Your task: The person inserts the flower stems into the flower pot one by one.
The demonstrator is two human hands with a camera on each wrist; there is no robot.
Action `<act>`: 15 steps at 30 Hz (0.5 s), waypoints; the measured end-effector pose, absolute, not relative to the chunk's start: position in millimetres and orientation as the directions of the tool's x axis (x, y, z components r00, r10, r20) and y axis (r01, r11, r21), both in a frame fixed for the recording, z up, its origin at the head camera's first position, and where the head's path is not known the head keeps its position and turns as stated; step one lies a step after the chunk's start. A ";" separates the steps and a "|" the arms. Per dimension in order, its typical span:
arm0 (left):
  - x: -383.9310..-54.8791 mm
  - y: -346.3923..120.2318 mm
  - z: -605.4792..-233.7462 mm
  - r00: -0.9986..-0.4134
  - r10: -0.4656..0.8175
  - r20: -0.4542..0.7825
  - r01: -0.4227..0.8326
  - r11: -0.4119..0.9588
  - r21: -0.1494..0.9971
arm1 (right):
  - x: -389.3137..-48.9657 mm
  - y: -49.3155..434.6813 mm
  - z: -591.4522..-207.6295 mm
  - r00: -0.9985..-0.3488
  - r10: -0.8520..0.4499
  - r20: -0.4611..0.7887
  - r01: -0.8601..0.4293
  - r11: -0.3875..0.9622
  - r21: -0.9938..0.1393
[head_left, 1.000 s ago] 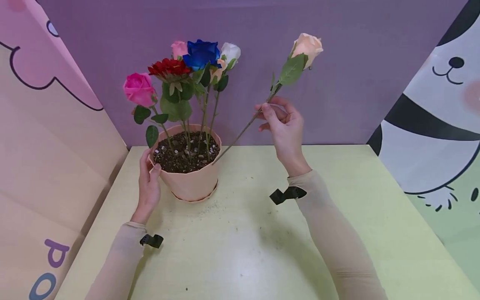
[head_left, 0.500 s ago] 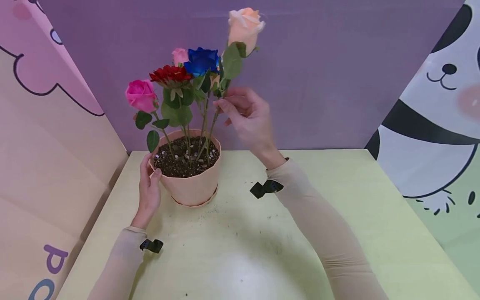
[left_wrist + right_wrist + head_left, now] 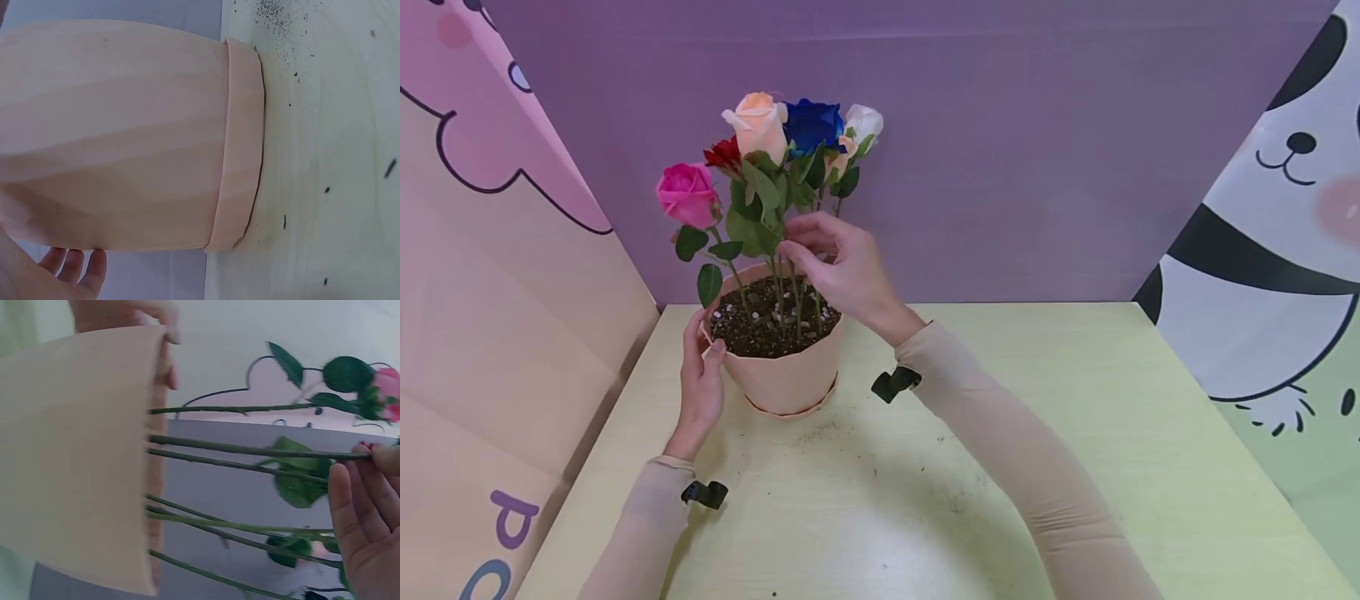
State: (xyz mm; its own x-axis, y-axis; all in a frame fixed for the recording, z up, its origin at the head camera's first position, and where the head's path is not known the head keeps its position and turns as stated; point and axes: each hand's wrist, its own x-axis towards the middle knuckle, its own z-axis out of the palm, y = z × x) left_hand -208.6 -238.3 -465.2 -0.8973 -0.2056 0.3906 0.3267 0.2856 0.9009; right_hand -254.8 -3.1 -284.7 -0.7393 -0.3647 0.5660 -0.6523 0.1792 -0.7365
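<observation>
A peach artificial rose (image 3: pixel 758 129) stands upright over the pale pink flowerpot (image 3: pixel 786 383), its stem (image 3: pixel 250 449) pinched between the thumb and fingers of my right hand (image 3: pixel 853 271). The lower end of that stem reaches the dark soil (image 3: pixel 752 333) among the other stems. My left hand (image 3: pixel 702 400) grips the pot's left side at the rim, thumb toward the front. Around the peach rose rise a hot pink rose (image 3: pixel 688 195), a red flower (image 3: pixel 722 154), a blue rose (image 3: pixel 814 127) and a white rose (image 3: pixel 865 125). The peach bloom partly covers the red flower.
The pot stands in a saucer (image 3: pixel 244 150) near the back of a pale yellow table (image 3: pixel 1075 375). Soil crumbs (image 3: pixel 820 429) are scattered before it. A purple backdrop (image 3: pixel 1037 167) rises right behind, with a panda-print panel (image 3: pixel 1262 250) at the right.
My right hand has carried the peach rose left and then down, from beside the pot to above its middle, with the stem end now at the soil. The left hand has kept its grip.
</observation>
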 end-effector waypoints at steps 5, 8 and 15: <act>-208.6 -237.4 -465.9 -0.896 -0.207 0.393 0.331 0.280 0.901 | -254.5 -11.0 -306.8 -0.737 -0.369 0.567 -0.664 0.235 -0.710; -208.4 -236.6 -466.0 -0.899 -0.211 0.383 0.319 0.282 0.905 | -255.1 -14.4 -321.3 -0.717 -0.365 0.594 -0.687 0.227 -0.690; -208.0 -237.5 -464.9 -0.903 -0.222 0.367 0.299 0.285 0.911 | -260.6 -19.8 -348.3 -0.654 -0.317 0.687 -0.753 0.185 -0.631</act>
State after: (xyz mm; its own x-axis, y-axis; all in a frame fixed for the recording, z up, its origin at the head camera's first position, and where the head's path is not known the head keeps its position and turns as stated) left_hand -208.0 -237.5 -464.9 -0.9035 -0.2222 0.3666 0.2994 0.2852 0.9105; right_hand -260.6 -19.8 -348.3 -0.6540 -0.3173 0.6867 -0.7530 0.1854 -0.6314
